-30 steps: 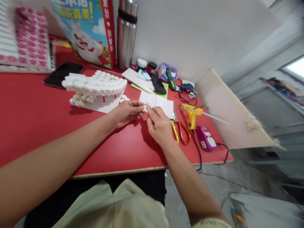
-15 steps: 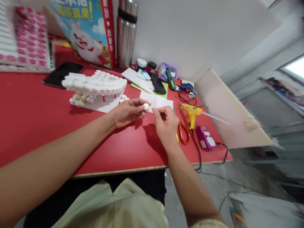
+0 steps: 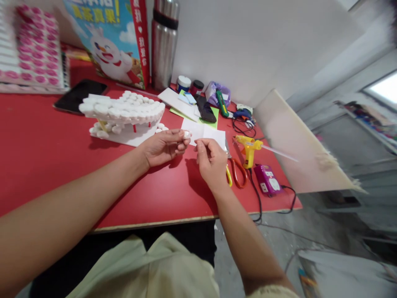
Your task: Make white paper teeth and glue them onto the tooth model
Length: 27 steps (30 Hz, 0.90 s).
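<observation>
Between the thumb and fingers of my left hand [image 3: 164,145] is a small rounded white piece [image 3: 187,135]. My right hand [image 3: 211,159] is closed in a pinch a little to the right of it; what its fingertips hold, if anything, is too small to make out. Left of my hands stands a white model [image 3: 122,109] covered in rows of similar white pieces, with red and yellow posts under its upper part. A few loose white pieces [image 3: 161,128] lie at its right side. White paper [image 3: 214,135] lies behind my right hand.
On the right are red-and-yellow-handled pliers [image 3: 239,174], a yellow glue gun [image 3: 249,150] and a purple power socket box [image 3: 268,181] with cords. Behind stand a steel flask [image 3: 164,49], small jars [image 3: 184,83] and a printed bag [image 3: 114,45]. A black phone [image 3: 80,96] lies left.
My right hand has shifted slightly left and down. The white piece in my left hand has turned a little and moved slightly left and up.
</observation>
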Motion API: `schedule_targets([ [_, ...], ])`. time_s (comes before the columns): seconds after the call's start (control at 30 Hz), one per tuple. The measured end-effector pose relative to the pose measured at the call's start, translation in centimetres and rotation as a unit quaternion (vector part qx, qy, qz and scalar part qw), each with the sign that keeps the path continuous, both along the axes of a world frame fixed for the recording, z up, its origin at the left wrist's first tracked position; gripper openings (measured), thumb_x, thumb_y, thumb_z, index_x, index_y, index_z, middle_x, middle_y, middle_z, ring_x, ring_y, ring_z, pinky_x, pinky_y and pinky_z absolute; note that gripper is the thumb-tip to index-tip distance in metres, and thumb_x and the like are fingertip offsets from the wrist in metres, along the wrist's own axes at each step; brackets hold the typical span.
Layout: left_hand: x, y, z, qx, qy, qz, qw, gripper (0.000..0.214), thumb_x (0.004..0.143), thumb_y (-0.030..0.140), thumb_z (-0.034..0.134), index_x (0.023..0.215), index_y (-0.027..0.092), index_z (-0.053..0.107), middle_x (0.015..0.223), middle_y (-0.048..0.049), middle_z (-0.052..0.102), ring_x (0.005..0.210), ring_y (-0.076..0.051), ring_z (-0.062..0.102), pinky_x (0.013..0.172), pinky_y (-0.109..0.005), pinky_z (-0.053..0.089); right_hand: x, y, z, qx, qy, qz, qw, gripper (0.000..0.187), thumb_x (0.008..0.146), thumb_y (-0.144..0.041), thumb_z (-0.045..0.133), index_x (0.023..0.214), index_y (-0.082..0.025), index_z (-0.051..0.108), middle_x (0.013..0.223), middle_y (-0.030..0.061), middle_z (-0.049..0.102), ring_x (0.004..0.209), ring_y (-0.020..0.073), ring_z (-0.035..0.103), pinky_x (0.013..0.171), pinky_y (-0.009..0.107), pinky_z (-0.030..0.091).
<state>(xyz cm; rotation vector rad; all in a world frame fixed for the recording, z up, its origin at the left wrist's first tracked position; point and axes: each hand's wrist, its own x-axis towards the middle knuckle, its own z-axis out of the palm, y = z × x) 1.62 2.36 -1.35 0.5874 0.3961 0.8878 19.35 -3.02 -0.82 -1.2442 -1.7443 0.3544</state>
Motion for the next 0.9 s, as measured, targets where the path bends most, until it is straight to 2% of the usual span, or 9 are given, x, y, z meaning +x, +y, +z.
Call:
schedule_targets([
  [0.17, 0.3, -0.1, -0.1, 0.007, 0.005, 0.01, 1.0, 0.021, 0.075, 0.015, 0.089, 0.084, 0.007, 0.072, 0.069, -0.0024, 0.064, 0.053, -0.007, 0.055, 0.049, -0.016, 0.045, -0.1, 0.1, -0.3, -0.006, 0.024, 0.045, 0.999, 0.025, 0.104, -0.03, 0.052, 0.118, -0.02, 0.071, 0.098, 0.0081, 0.074, 0.081, 0.0186, 0.07, 0.074, 0.034, 0.057],
  [0.4, 0.6, -0.1, -0.3, 0.043, 0.061, 0.071, 0.995, 0.022, 0.073, 0.013, 0.09, 0.085, 0.011, 0.072, 0.068, -0.0029, 0.07, 0.053, -0.008, 0.06, 0.054, -0.016, 0.049, -0.4, 0.1, -0.6, -0.076, 0.095, 0.047, 0.991, 0.024, 0.098, -0.025, 0.057, 0.116, -0.019, 0.071, 0.091, 0.0041, 0.076, 0.069, 0.015, 0.068, 0.066, 0.03, 0.056],
  [0.5, 0.7, -0.1, -0.3, 0.063, 0.093, 0.078, 0.991, 0.025, 0.071, 0.016, 0.092, 0.085, 0.012, 0.072, 0.068, -0.0022, 0.07, 0.051, -0.008, 0.06, 0.052, -0.017, 0.049, -0.4, 0.1, -0.5, -0.028, 0.032, 0.044, 0.998, 0.023, 0.098, -0.024, 0.056, 0.115, -0.019, 0.07, 0.091, 0.0047, 0.076, 0.071, 0.0157, 0.068, 0.069, 0.031, 0.055],
  [0.57, 0.7, -0.2, -0.4, 0.069, 0.109, 0.08, 0.988, 0.027, 0.071, 0.018, 0.093, 0.085, 0.012, 0.071, 0.067, -0.0024, 0.07, 0.051, -0.009, 0.06, 0.05, -0.018, 0.049, -0.1, -0.1, -0.1, 0.022, -0.034, 0.031, 0.999, 0.021, 0.099, -0.025, 0.054, 0.109, -0.019, 0.072, 0.092, 0.0055, 0.077, 0.076, 0.0169, 0.069, 0.073, 0.031, 0.054],
  [0.67, 0.6, -0.2, -0.5, 0.054, 0.117, 0.079, 0.989, 0.024, 0.073, 0.016, 0.09, 0.086, 0.012, 0.069, 0.07, -0.0047, 0.072, 0.054, -0.01, 0.063, 0.053, -0.019, 0.051, 1.7, -0.9, 0.6, 0.044, -0.121, -0.06, 0.99, 0.03, 0.102, -0.035, 0.057, 0.078, -0.02, 0.068, 0.07, 0.0026, 0.07, 0.064, 0.0162, 0.063, 0.067, 0.029, 0.048],
  [0.73, 0.6, -0.1, -0.5, 0.042, 0.109, 0.082, 0.99, 0.021, 0.075, 0.012, 0.086, 0.087, 0.011, 0.068, 0.074, -0.0062, 0.074, 0.057, -0.011, 0.065, 0.055, -0.019, 0.053, 3.7, -1.7, 1.1, 0.033, -0.201, -0.147, 0.968, 0.043, 0.101, -0.043, 0.059, 0.065, -0.02, 0.061, 0.06, 0.0026, 0.063, 0.059, 0.0171, 0.059, 0.063, 0.031, 0.044],
  [0.77, 0.6, 0.0, -0.5, 0.038, 0.104, 0.083, 0.99, 0.02, 0.076, 0.01, 0.084, 0.088, 0.011, 0.068, 0.075, -0.0067, 0.074, 0.058, -0.011, 0.066, 0.056, -0.019, 0.054, 4.9, -2.1, 1.3, 0.022, -0.241, -0.182, 0.953, 0.04, 0.102, -0.042, 0.057, 0.07, -0.019, 0.064, 0.067, 0.0052, 0.067, 0.065, 0.0195, 0.062, 0.066, 0.032, 0.045],
  [0.83, 0.6, 0.0, -0.4, 0.034, 0.098, 0.081, 0.991, 0.019, 0.077, 0.007, 0.082, 0.089, 0.01, 0.067, 0.077, -0.0077, 0.075, 0.059, -0.011, 0.067, 0.057, -0.019, 0.054, 6.9, -3.0, 1.8, -0.032, -0.328, -0.218, 0.919, 0.024, 0.1, -0.035, 0.059, 0.096, -0.014, 0.07, 0.091, 0.0134, 0.074, 0.083, 0.0266, 0.069, 0.074, 0.035, 0.048],
  [0.9, 0.7, 0.0, -0.3, 0.034, 0.094, 0.069, 0.993, 0.02, 0.077, 0.008, 0.083, 0.089, 0.01, 0.067, 0.077, -0.0082, 0.076, 0.059, -0.011, 0.067, 0.057, -0.019, 0.055, 8.1, -3.7, 2.3, -0.113, -0.427, -0.22, 0.87, 0.03, 0.098, -0.033, 0.06, 0.113, -0.009, 0.067, 0.106, 0.0214, 0.072, 0.096, 0.0341, 0.07, 0.08, 0.039, 0.05],
])
